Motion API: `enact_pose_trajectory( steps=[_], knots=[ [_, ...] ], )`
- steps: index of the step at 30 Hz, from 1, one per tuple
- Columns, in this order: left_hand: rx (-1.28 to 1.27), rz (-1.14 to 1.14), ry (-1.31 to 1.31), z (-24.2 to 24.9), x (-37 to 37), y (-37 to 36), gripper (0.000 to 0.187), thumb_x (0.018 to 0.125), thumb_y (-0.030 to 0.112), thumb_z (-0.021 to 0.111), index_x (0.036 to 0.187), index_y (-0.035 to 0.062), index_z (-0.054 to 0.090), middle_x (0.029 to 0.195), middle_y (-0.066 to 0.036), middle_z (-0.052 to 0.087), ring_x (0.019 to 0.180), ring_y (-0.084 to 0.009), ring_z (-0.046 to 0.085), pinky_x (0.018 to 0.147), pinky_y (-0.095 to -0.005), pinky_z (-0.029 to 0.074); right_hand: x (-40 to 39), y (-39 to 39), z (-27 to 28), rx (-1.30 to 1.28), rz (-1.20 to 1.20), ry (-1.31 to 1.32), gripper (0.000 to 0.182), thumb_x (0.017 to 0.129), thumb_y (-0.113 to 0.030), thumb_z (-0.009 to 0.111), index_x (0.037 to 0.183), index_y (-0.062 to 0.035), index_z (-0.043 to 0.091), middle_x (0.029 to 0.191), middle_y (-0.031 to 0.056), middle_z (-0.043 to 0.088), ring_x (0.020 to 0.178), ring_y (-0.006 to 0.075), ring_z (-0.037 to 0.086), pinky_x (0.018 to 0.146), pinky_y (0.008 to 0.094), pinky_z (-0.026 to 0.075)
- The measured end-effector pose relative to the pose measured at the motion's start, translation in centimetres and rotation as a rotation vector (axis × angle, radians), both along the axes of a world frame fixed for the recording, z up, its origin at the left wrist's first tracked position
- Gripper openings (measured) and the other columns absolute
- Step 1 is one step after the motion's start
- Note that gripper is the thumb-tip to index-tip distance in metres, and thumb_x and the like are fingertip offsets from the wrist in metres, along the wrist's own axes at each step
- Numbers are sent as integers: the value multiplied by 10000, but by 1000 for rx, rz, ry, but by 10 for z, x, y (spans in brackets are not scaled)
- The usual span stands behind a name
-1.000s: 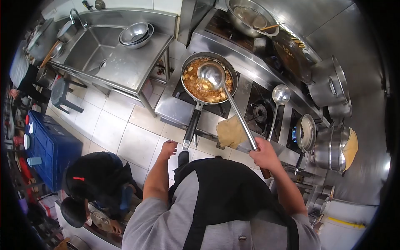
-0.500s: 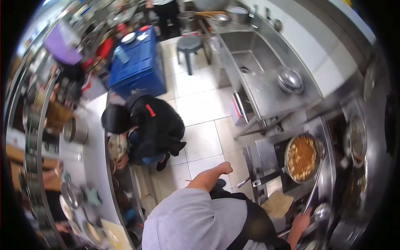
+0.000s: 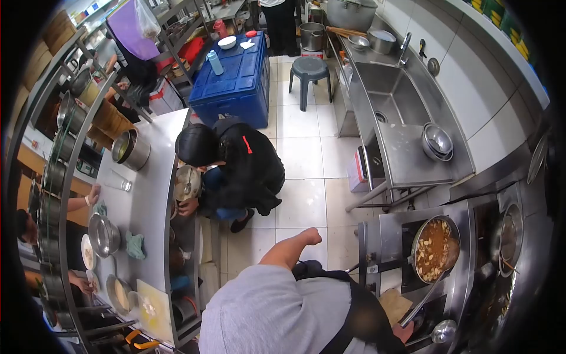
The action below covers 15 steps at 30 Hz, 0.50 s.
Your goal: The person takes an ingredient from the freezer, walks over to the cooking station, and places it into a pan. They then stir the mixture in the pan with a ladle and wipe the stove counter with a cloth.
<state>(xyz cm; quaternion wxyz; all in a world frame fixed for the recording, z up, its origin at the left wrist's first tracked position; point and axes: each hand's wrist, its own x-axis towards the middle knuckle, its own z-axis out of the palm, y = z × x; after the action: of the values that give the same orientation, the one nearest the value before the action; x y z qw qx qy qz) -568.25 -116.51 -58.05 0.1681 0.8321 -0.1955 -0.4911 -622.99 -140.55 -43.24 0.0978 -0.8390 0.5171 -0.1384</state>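
Observation:
My right hand (image 3: 402, 331) is wrapped round the end of a long-handled ladle (image 3: 421, 304). The ladle's bowl lies in a round pan (image 3: 415, 270) on the stove, among pale chunks in orange-brown sauce (image 3: 433, 251). Away from the pan, my left hand (image 3: 311, 236) hangs over the floor in a fist, and no object shows in it. A brown piece of cloth or card (image 3: 395, 305) lies on the stovetop beside the ladle handle.
At left, a co-worker in black (image 3: 242, 165) crouches by the steel counter (image 3: 150, 147), a hand at a metal bowl (image 3: 187, 182). A sink (image 3: 392, 88), blue chest (image 3: 230, 79) and grey stool (image 3: 309, 68) stand ahead. A small round ladle bowl (image 3: 443, 331) sits near my right hand.
The ladle's bowl has moved from the pan's right rim into the sauce, and my right hand has shifted left and down. The camera view has tilted. My left hand stays closed.

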Motion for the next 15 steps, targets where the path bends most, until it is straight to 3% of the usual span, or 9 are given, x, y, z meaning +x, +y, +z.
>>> enact_pose_trajectory(
  steps=[2, 3, 7, 9, 10, 12, 13, 15],
  knots=[
    [-13, -127, 17, 7, -3, -2, 405, 801, 282, 608, 984, -63, 717, 1097, -303, 674, 1058, -417, 658, 925, -461, 527, 10, 8, 16, 366, -99, -54, 369, 642, -101, 634, 970, 64, 594, 772, 185, 608, 732, 338, 632, 726, 413, 515],
    [-13, -123, 20, 9, -7, -3, 405, 801, 282, 608, 984, -63, 717, 1097, -303, 674, 1058, -417, 658, 925, -461, 527, 9, 6, 11, 407, -109, -130, 275, 651, -111, 642, 872, 41, 580, 730, 122, 589, 653, 225, 587, 644, 363, 491],
    [-66, -100, 22, -10, -25, -29, 402, 787, 292, 611, 937, -64, 723, 1074, -306, 676, 1037, -429, 659, 911, -462, 530, 43, 19, 62, 610, -256, -107, 215, 717, -91, 609, 915, -11, 584, 723, 75, 577, 579, 184, 561, 560, 319, 475],
    [-147, -253, -8, 5, -30, -34, 403, 779, 292, 589, 907, -64, 726, 1054, -308, 678, 1022, -437, 658, 902, -465, 530, 60, 29, 102, 1179, -442, -735, 226, 773, -55, 564, 998, -53, 580, 689, 32, 514, 518, 141, 511, 473, 282, 450],
    [-143, -251, -8, 6, -32, -34, 403, 779, 292, 589, 907, -64, 726, 1054, -308, 678, 1022, -437, 658, 902, -465, 530, 74, 37, 130, 1184, -443, -733, 226, 773, -55, 564, 998, -53, 580, 689, 32, 514, 518, 141, 511, 473, 282, 450],
    [-129, -168, 26, 8, -38, -44, 403, 769, 282, 580, 908, -68, 725, 1055, -306, 680, 1019, -429, 663, 904, -462, 531, 111, 60, 196, 1267, -429, -686, 276, 881, -200, 645, 1109, -45, 626, 827, 43, 600, 630, 147, 554, 529, 305, 463],
    [-118, -177, 28, 7, -38, -46, 385, 761, 261, 579, 900, -68, 725, 1049, -310, 679, 1010, -427, 665, 899, -462, 531, 139, 78, 227, 1245, -463, -766, 268, 853, -107, 639, 1111, -41, 613, 760, -12, 510, 569, 87, 457, 472, 209, 375],
    [-126, -152, 34, 8, -38, -45, 387, 762, 259, 581, 911, -67, 725, 1051, -309, 679, 1013, -427, 664, 902, -460, 529, 135, 76, 227, 1251, -464, -733, 281, 853, -103, 638, 1126, -41, 607, 759, -10, 514, 560, 92, 461, 461, 213, 375]
  ],
)
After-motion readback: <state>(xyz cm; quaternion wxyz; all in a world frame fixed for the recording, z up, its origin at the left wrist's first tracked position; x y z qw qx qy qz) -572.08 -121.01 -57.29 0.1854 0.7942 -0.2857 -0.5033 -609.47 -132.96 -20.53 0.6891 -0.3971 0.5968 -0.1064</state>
